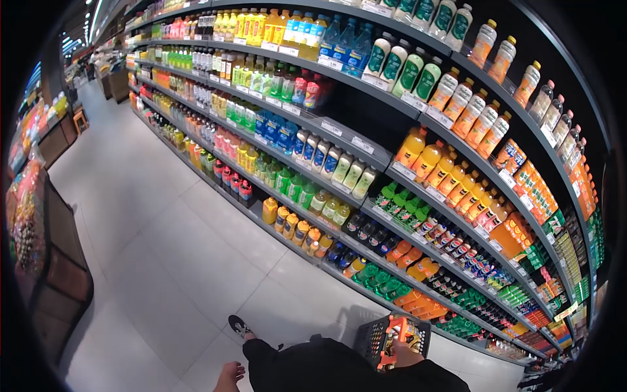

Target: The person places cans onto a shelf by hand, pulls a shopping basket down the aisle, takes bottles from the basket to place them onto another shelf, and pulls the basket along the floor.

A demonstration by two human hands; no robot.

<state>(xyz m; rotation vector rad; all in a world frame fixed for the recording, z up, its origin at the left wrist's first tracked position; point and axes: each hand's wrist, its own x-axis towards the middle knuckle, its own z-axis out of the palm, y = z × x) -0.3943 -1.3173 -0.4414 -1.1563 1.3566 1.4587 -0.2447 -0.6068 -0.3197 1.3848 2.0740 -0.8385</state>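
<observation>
My right hand (408,357) is closed on the orange handle of a dark shopping basket (368,341), low in the view and close to the shelves. Packaged goods (410,336) lie in the basket; what kind they are is too small to tell. At the bottom edge my left hand (232,374) hangs beside my leg, its fingers loosely bent and holding nothing. Part of its wrist is cut off by the frame.
A long shelf unit (297,111) of bottled drinks runs along the right, with price tags on its edges. Orange juice bottles (428,159) stand mid-shelf. On the left is a display stand (65,281) with packaged goods. Pale floor tiles (150,228) lie between.
</observation>
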